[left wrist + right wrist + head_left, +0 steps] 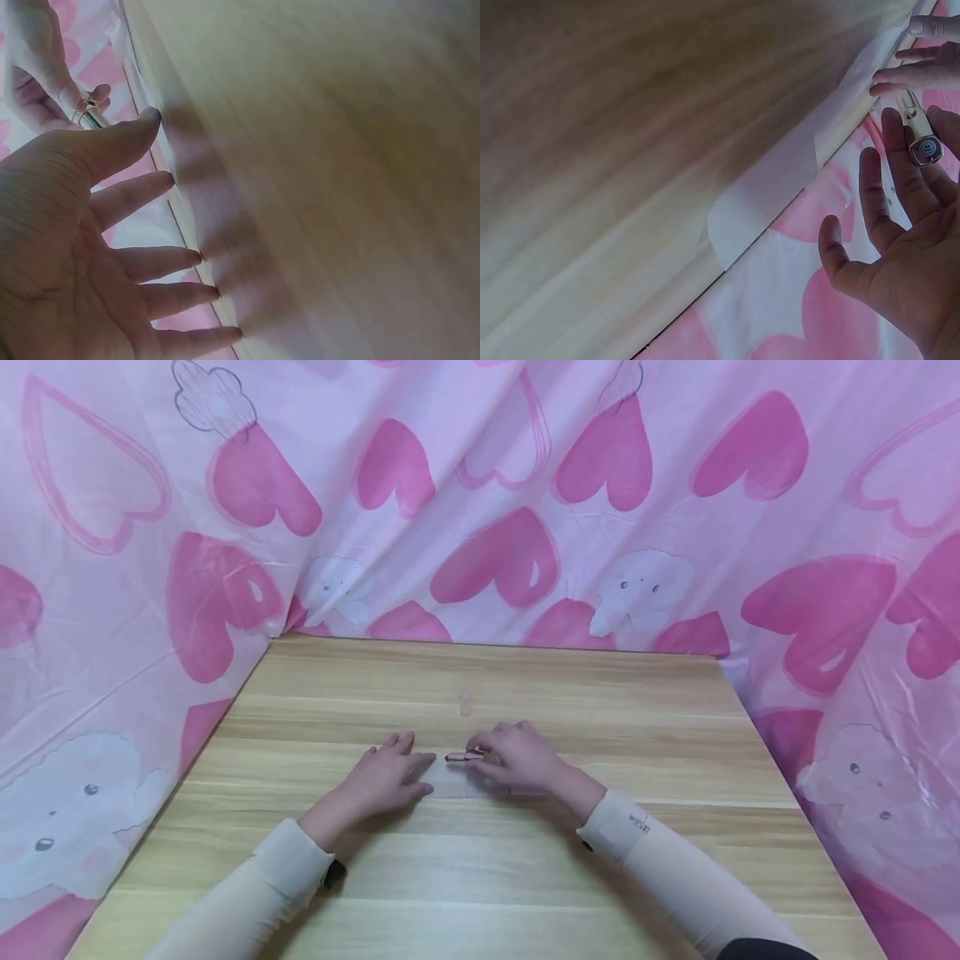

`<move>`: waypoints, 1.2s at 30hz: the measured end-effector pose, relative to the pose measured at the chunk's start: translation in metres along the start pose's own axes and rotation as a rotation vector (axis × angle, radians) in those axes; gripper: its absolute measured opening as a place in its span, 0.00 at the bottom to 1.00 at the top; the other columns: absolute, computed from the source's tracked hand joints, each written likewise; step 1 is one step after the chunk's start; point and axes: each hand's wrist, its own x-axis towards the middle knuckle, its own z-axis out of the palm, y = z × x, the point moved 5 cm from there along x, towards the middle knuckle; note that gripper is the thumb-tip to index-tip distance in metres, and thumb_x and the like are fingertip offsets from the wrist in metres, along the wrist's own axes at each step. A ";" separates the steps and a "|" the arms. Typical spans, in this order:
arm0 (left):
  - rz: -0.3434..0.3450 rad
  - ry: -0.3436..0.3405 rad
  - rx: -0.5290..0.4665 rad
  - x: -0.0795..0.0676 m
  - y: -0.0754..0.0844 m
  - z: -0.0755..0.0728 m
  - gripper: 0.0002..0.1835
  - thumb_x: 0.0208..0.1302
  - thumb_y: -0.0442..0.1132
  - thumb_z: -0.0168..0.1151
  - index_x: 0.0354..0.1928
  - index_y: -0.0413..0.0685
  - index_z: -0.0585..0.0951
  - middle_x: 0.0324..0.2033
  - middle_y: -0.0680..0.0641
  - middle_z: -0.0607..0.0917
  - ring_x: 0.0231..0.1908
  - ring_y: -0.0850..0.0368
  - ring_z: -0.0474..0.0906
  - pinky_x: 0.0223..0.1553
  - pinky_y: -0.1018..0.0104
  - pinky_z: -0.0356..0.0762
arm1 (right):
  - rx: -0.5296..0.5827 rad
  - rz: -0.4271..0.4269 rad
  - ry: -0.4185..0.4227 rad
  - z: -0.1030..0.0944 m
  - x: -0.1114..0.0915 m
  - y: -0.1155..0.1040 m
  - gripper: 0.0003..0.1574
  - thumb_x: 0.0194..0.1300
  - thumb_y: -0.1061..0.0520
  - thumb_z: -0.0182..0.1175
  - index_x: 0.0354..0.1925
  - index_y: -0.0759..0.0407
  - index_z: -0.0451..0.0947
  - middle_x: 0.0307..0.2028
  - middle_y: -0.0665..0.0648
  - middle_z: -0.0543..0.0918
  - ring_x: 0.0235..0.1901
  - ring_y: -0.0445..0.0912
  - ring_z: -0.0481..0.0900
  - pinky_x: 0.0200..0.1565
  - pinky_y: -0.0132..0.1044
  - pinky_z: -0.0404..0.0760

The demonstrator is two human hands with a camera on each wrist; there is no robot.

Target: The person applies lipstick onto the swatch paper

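My right hand [521,757] pinches an uncapped lipstick [462,757] between thumb and fingers, its red tip pointing left. In the right wrist view the tube [911,112] looks gold, with a round label on its base turned toward the camera. My left hand [378,777] lies palm down with the fingers spread, fingertips at the left part of a white strip of paper [450,787] on the table. It holds nothing. The lipstick hovers over this paper; the right hand hides part of the strip. Behind it stands or lies a small clear cap-like piece [466,703].
The wooden table [465,868] spreads out on all sides of the hands. Around its back and sides hangs a pink curtain [495,556] with hearts and white cartoon dogs.
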 end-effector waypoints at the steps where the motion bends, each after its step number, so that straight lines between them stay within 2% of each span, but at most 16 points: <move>1: -0.009 -0.006 -0.002 0.000 0.000 0.001 0.30 0.66 0.57 0.65 0.67 0.55 0.78 0.72 0.30 0.62 0.71 0.25 0.54 0.61 0.21 0.55 | 0.004 0.008 -0.010 0.001 -0.001 0.000 0.14 0.68 0.43 0.64 0.50 0.43 0.83 0.33 0.39 0.83 0.37 0.41 0.77 0.44 0.45 0.72; 6: -0.043 -0.024 -0.007 0.001 0.000 0.002 0.29 0.67 0.57 0.64 0.67 0.58 0.78 0.73 0.31 0.60 0.71 0.23 0.51 0.61 0.20 0.52 | 0.004 0.034 -0.032 0.006 -0.001 -0.003 0.15 0.68 0.42 0.64 0.51 0.41 0.83 0.41 0.38 0.86 0.47 0.44 0.77 0.51 0.49 0.69; 10: -0.042 -0.028 -0.003 0.001 -0.001 0.004 0.29 0.68 0.58 0.62 0.68 0.58 0.77 0.73 0.31 0.59 0.71 0.23 0.51 0.61 0.19 0.52 | -0.025 0.029 -0.020 0.007 0.000 -0.005 0.14 0.68 0.42 0.64 0.50 0.41 0.84 0.42 0.38 0.86 0.50 0.45 0.77 0.54 0.54 0.69; 16: -0.035 -0.039 -0.007 -0.001 0.000 0.005 0.30 0.68 0.59 0.62 0.69 0.58 0.76 0.74 0.30 0.57 0.70 0.21 0.49 0.61 0.19 0.50 | -0.040 0.049 -0.015 0.010 -0.001 -0.006 0.14 0.68 0.41 0.63 0.50 0.39 0.84 0.41 0.36 0.86 0.50 0.43 0.75 0.54 0.54 0.67; 23: -0.035 -0.038 -0.009 -0.002 0.002 0.004 0.31 0.68 0.59 0.61 0.69 0.57 0.76 0.74 0.30 0.57 0.70 0.21 0.49 0.61 0.19 0.49 | -0.070 0.054 -0.021 0.012 0.000 -0.007 0.15 0.69 0.40 0.61 0.51 0.39 0.84 0.31 0.34 0.83 0.50 0.42 0.75 0.55 0.54 0.66; 30: -0.042 -0.048 -0.005 -0.001 0.000 0.005 0.31 0.68 0.59 0.61 0.70 0.58 0.75 0.74 0.30 0.57 0.70 0.21 0.48 0.61 0.19 0.49 | -0.105 0.041 -0.012 0.013 0.001 -0.009 0.14 0.71 0.40 0.59 0.49 0.37 0.86 0.38 0.33 0.86 0.48 0.41 0.74 0.54 0.53 0.67; 36: -0.040 -0.041 -0.012 -0.001 0.000 0.006 0.31 0.68 0.60 0.61 0.70 0.58 0.75 0.74 0.30 0.56 0.70 0.21 0.48 0.61 0.19 0.49 | -0.116 0.038 -0.026 0.013 0.001 -0.011 0.14 0.72 0.39 0.58 0.49 0.36 0.86 0.39 0.33 0.86 0.47 0.41 0.73 0.54 0.53 0.66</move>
